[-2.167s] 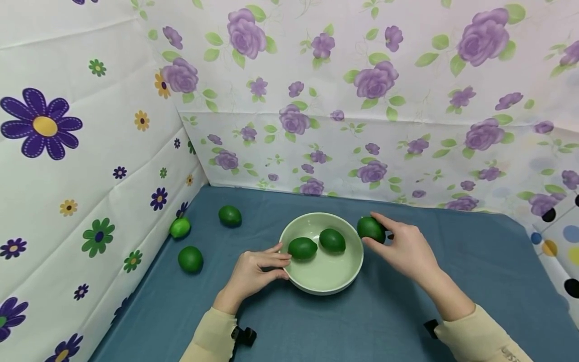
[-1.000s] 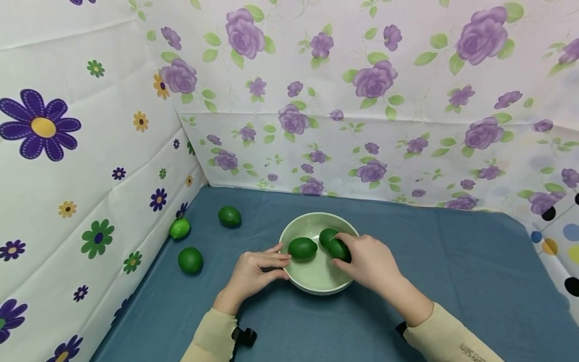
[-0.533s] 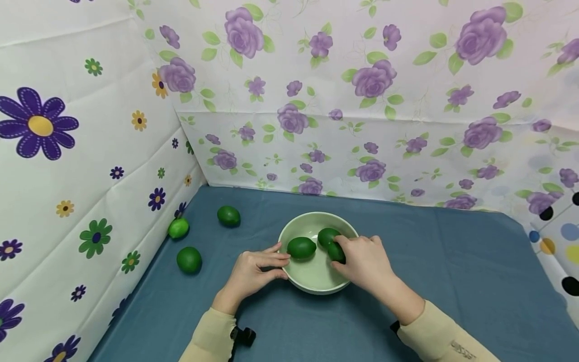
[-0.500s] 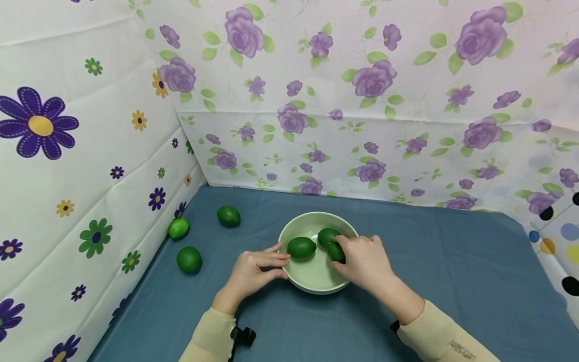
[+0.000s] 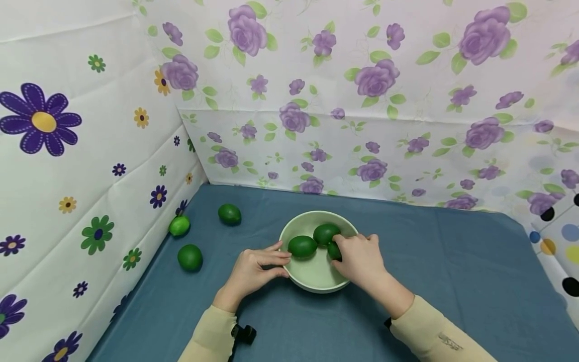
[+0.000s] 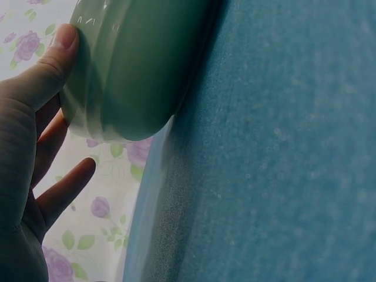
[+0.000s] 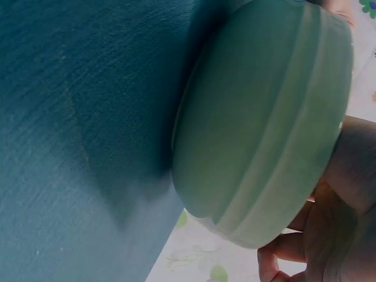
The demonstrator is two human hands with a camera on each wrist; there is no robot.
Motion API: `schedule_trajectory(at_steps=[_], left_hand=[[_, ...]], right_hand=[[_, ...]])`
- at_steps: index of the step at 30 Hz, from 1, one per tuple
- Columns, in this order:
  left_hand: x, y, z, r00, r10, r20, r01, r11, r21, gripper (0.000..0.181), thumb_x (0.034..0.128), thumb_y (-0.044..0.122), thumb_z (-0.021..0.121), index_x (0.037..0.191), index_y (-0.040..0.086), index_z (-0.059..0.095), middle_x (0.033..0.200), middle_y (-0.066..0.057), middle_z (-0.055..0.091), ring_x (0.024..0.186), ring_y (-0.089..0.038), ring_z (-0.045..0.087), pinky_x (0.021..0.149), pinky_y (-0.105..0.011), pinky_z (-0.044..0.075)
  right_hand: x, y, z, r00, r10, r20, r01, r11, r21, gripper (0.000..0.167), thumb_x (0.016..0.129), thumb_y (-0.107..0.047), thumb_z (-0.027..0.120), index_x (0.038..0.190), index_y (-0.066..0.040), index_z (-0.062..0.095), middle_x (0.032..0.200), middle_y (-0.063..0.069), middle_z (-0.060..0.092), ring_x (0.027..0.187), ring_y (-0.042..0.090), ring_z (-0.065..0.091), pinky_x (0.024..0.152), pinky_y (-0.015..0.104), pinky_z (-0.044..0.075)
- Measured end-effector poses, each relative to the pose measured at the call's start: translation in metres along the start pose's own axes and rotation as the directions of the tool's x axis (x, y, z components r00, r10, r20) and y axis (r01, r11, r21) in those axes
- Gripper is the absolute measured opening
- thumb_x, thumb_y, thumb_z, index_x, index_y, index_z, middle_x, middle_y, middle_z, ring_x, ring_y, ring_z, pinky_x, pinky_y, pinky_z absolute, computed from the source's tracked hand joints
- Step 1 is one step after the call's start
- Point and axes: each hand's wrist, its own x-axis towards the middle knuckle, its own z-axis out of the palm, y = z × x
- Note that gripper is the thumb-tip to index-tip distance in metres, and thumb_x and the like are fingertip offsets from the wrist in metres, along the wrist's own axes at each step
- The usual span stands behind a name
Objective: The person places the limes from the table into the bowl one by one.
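Note:
A pale green bowl (image 5: 312,274) stands on the cloth with two dark green limes, the left lime (image 5: 302,247) and the back lime (image 5: 326,234), touching inside it. My left hand (image 5: 253,271) grips the bowl's left rim; in the left wrist view its thumb (image 6: 56,59) lies against the bowl's side. Inside the right part of the bowl, my right hand (image 5: 362,259) holds a third lime (image 5: 333,250) between thumb and fingers, mostly covered by the hand. The right wrist view shows the bowl's outer wall (image 7: 264,129) hiding that lime, with the right hand (image 7: 335,229) reaching over the rim.
Left of the bowl lie three more fruits on the blue cloth (image 5: 289,327): a dark lime (image 5: 229,214) at the back, a brighter lime (image 5: 179,226) by the side wall, and another dark lime (image 5: 190,258) nearer. Flowered sheets (image 5: 339,151) rise behind and at the left.
My right hand has carried a lime from right of the bowl leftward and down into it. The back lime has shifted slightly left, against the left one. My left hand has stayed on the rim.

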Motion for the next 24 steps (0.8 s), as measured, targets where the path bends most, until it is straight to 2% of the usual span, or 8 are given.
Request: schedule_trajectory(at_steps=[11,24], left_hand=[[0.001,-0.001,-0.001,1.0,0.028,0.002,-0.028,1.0,0.01,0.035,0.0793,0.019,0.095,0.11,0.006,0.086,0.118,0.001,0.08,0.128,-0.038,0.067,0.1,-0.026,0.057],[0.002,0.002,-0.001,1.0,0.012,-0.004,-0.012,1.0,-0.003,0.035,0.0784,0.019,0.095,0.11,0.006,0.086,0.117,0.001,0.08,0.127,-0.038,0.067,0.1,-0.025,0.057]], right_hand=[[0.008,-0.003,0.01,0.999,0.032,0.01,-0.031,0.999,-0.044,0.056,0.08,-0.039,0.097,0.126,-0.014,0.077,0.092,0.01,0.077,0.083,0.032,0.067,0.068,0.053,0.042],[0.005,-0.003,0.009,1.0,0.022,-0.018,-0.022,1.0,-0.018,0.064,0.079,-0.042,0.098,0.131,-0.014,0.075,0.109,0.012,0.079,0.093,0.035,0.07,0.074,0.058,0.046]])
